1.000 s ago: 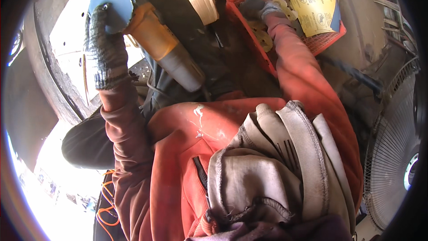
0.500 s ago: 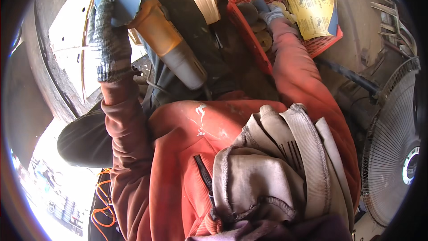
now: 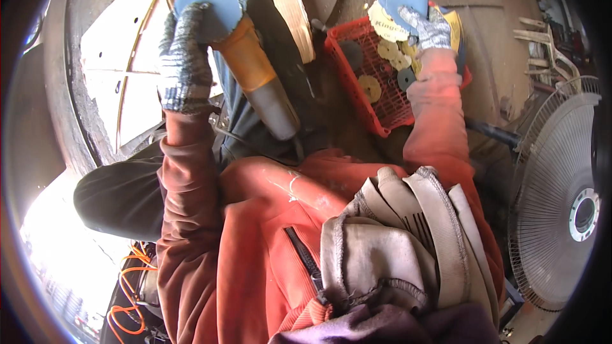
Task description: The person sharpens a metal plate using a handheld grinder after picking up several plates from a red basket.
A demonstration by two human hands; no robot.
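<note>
My left hand (image 3: 185,57), in a grey knitted glove, is closed at the head of an orange angle grinder (image 3: 245,57). Its fingers lie over the edge of a blue sanding disc (image 3: 220,3) on the grinder's face, and the grinder's body rests along my leg. My right hand (image 3: 433,30), gloved alike, pinches ragged-edged sandpaper pieces above a red plastic basket (image 3: 387,129). One piece shows a blue sanding face (image 3: 411,1), another a cream printed back (image 3: 384,27). Whether they are joined is hidden by the hand.
Inside the basket lie several round discs (image 3: 369,89) and a yellow-backed sheet (image 3: 454,28). A large fan (image 3: 548,197) stands at the right. White boards (image 3: 105,89) lie at the left, a cardboard piece (image 3: 290,6) ahead. An orange cord (image 3: 121,309) coils at the lower left.
My right hand has come up out of the basket with the sandpaper pieces. My left hand and the grinder sit slightly further right and lower in view.
</note>
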